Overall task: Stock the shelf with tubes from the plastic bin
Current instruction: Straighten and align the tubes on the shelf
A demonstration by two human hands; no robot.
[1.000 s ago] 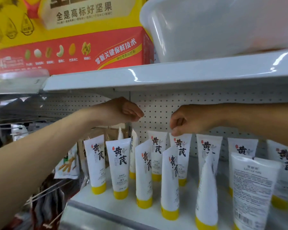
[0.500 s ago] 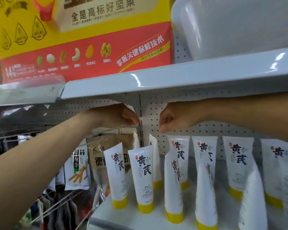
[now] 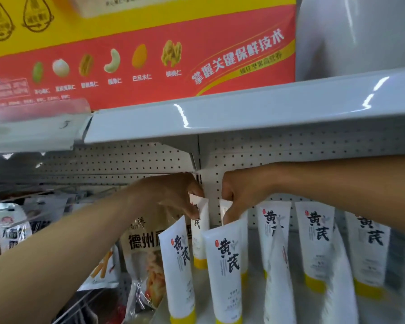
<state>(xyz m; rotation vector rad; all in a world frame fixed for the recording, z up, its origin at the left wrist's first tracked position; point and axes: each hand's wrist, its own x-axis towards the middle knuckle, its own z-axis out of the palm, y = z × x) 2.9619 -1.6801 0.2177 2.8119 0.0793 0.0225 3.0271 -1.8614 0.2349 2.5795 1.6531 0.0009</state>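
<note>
Printed in black brush characters on the white tubes [image 3: 225,263]: "黄芪". Slanting in white across the red box [image 3: 150,66] on the upper shelf: "掌握关键保鲜技术", with "巴旦木仁" under one pictured nut. Partly readable on the snack bag [image 3: 143,249]: "德州". Smaller print too blurred to read.

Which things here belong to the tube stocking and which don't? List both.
Job:
left hand, pinching a back-row tube
right hand, on the next back tube
front tubes
plastic bin on the upper shelf

Not the job:
red nut box
snack bags
</note>
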